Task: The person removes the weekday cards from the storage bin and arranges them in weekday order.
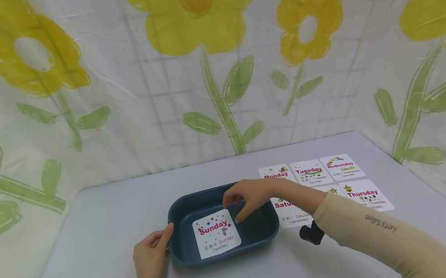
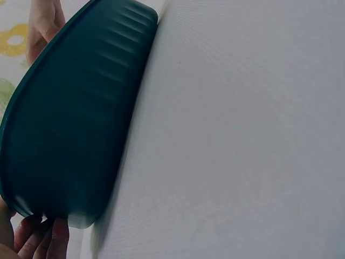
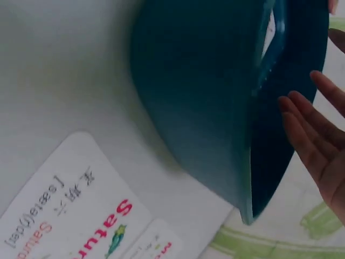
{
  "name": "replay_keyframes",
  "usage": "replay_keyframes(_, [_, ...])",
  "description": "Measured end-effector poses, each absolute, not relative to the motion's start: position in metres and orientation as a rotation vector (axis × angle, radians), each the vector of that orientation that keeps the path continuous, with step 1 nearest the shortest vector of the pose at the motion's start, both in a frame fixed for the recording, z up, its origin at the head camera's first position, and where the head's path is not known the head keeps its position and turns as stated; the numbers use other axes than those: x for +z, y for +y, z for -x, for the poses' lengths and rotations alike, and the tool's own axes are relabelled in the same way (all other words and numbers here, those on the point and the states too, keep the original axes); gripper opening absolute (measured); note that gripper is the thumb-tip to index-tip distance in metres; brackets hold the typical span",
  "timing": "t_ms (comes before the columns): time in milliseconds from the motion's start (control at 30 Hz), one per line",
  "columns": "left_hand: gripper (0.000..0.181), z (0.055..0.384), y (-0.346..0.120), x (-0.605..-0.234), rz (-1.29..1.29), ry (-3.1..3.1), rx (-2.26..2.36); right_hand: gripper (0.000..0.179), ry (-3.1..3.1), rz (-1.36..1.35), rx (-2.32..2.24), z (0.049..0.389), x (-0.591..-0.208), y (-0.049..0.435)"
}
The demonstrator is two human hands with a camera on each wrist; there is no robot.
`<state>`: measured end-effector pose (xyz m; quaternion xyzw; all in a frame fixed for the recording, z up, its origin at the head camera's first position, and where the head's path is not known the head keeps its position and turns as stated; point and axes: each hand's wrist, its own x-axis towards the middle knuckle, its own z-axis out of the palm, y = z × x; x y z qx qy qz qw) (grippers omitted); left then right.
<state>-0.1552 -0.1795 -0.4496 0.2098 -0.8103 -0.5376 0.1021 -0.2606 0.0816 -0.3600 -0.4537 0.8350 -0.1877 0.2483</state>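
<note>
A dark blue tray (image 1: 228, 258) stands on the table with a white Sunday card (image 1: 216, 236) lying inside it, printed side up. My left hand (image 1: 150, 257) holds the tray's left end, thumb at the rim. In the left wrist view, the fingers (image 2: 56, 240) of that hand lie against the outside of the wall. Over the tray's inside hovers my right hand (image 1: 250, 195), fingers loosely bent and nothing between them, close to the card's right edge. The right wrist view shows these fingers (image 3: 307, 124) spread above the tray's opening.
To the tray's right lie several white weekday cards, among them Monday (image 1: 272, 171), Tuesday (image 1: 311, 172), Wednesday (image 1: 342, 166), Saturday (image 1: 291, 217) and Thursday (image 1: 367, 196). My right forearm partly covers them. Behind the table (image 1: 109, 225) hangs a flowered curtain (image 1: 119, 100).
</note>
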Motion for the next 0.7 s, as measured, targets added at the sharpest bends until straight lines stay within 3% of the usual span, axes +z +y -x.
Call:
replay_keyframes(467, [0.052, 0.156, -0.180, -0.451, -0.609, -2.387, -1.615, 0.041, 2.425, 1.126, -0.418, 0.241, -0.396, 0.044])
replay_keyframes(700, [0.050, 0.157, -0.181, -0.450, -0.602, -2.379, -1.610, 0.056, 2.481, 1.102, -0.310, 0.235, -0.403, 0.035])
